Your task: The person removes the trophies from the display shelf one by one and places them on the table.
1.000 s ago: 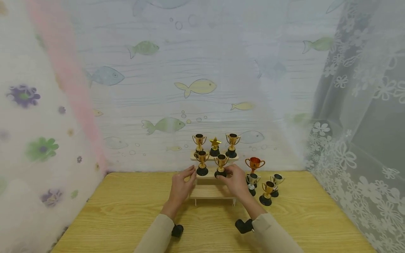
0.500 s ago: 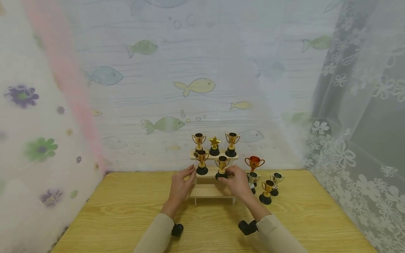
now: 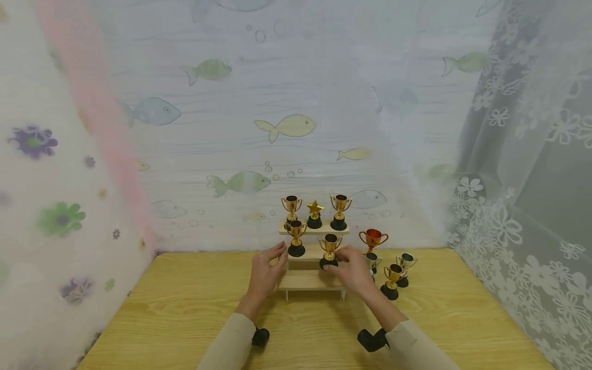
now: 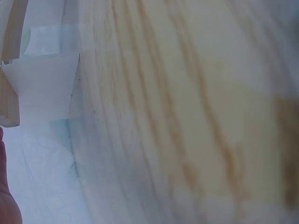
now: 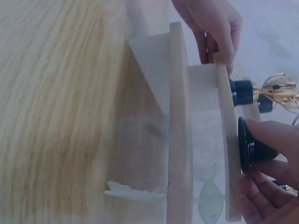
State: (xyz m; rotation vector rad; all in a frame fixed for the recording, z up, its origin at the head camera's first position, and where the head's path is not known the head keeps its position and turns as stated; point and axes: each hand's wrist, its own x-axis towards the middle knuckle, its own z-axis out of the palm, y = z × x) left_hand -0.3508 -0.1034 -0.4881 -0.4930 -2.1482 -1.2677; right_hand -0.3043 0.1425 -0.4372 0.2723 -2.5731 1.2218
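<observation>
My right hand point(image 3: 353, 270) pinches the black base of a small gold trophy cup point(image 3: 330, 246) between thumb and fingers. In the right wrist view that base point(image 5: 254, 149) is close to the middle tier's surface; whether they touch I cannot tell. At the left end of that tier, my left hand point(image 3: 265, 272) grips the edge of the three-tier wooden stand point(image 3: 307, 281). Another gold trophy cup point(image 3: 296, 235) stands on the middle tier's left side. Along the top tier are a gold cup point(image 3: 291, 205), a star trophy point(image 3: 315, 210) and a second gold cup point(image 3: 340, 205).
Right of the stand, the table point(image 3: 194, 303) bears an orange-red cup point(image 3: 373, 238), two silver cups, one partly behind my right hand and one farther right point(image 3: 406, 262), and a gold cup point(image 3: 393, 277). A fish-patterned curtain point(image 3: 287, 154) hangs behind.
My right hand and the gold trophy cup have shifted a little right and nearer to me, away from the other cup on the middle tier. The left hand has stayed in place.
</observation>
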